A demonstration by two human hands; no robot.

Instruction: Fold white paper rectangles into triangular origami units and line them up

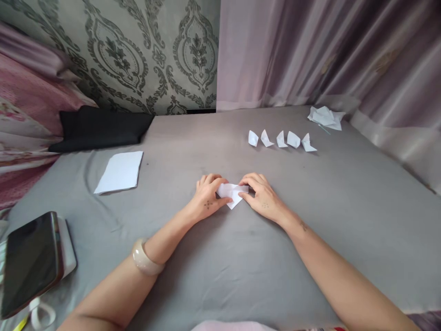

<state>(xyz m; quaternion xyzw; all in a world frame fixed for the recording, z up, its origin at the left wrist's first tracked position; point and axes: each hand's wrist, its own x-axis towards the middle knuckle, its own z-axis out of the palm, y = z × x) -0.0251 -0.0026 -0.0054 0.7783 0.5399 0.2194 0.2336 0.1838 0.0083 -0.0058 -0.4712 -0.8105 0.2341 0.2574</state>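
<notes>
A small white folded paper piece (233,193) lies on the grey sheet (241,257) in the middle. My left hand (208,197) pinches its left end with curled fingers. My right hand (262,195) presses and pinches its right end. Both hands rest on the sheet. A pale bangle (144,258) sits on my left wrist.
Several small folded white paper shapes (281,139) stand in a row at the back right, and a heap of paper scraps (325,117) lies beyond them. A stack of white sheets (120,172) lies at the left, near a black cloth (99,128). A dark phone (31,262) is at the front left.
</notes>
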